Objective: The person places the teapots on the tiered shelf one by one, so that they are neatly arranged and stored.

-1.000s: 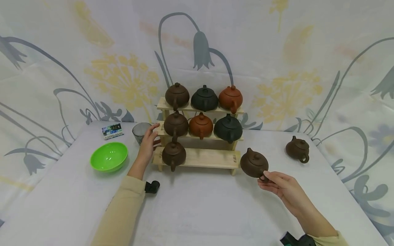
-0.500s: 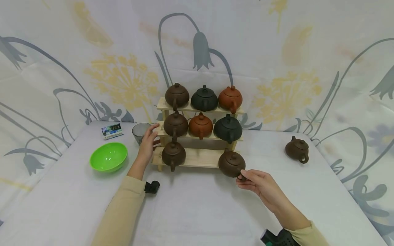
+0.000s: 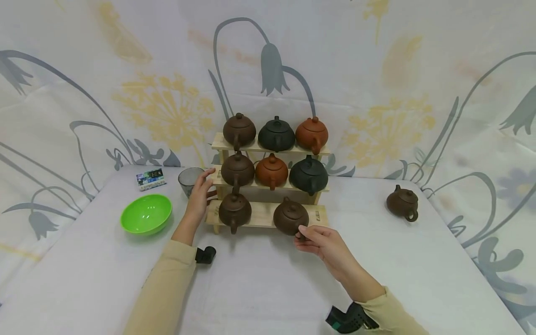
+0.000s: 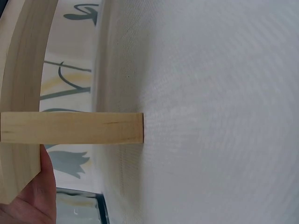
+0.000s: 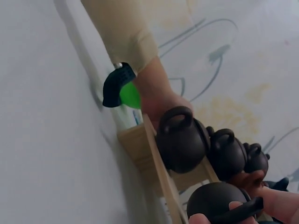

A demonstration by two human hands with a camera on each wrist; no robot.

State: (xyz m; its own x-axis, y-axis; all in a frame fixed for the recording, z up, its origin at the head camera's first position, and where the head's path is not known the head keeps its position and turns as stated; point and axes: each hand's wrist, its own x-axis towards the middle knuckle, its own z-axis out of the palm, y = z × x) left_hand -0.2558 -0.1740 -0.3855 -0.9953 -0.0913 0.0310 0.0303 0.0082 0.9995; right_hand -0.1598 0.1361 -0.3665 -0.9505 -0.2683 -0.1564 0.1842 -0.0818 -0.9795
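Observation:
My right hand (image 3: 324,249) pinches the handle of a brown clay teapot (image 3: 291,217). The pot overlaps the right part of the bottom step of a three-tier wooden display stand (image 3: 261,214), spout pointing away from me. In the right wrist view this held teapot (image 5: 212,203) is close to the board, thumb and fingers at its handle. My left hand (image 3: 200,197) grips the stand's left end at the middle step; the left wrist view shows part of the hand (image 4: 35,200) against the wood (image 4: 21,158). Another brown teapot (image 3: 235,210) sits on the bottom step's left.
Brown, dark green and orange teapots, such as the orange one (image 3: 271,171), fill the upper two steps. A lone brown teapot (image 3: 402,203) stands far right. Left of the stand are a grey glass (image 3: 189,180), a green bowl (image 3: 145,215) and a small patterned box (image 3: 151,179).
My right hand has carried the brown teapot leftward, from right of the stand to over its bottom step. My left hand stays at the stand's left end.

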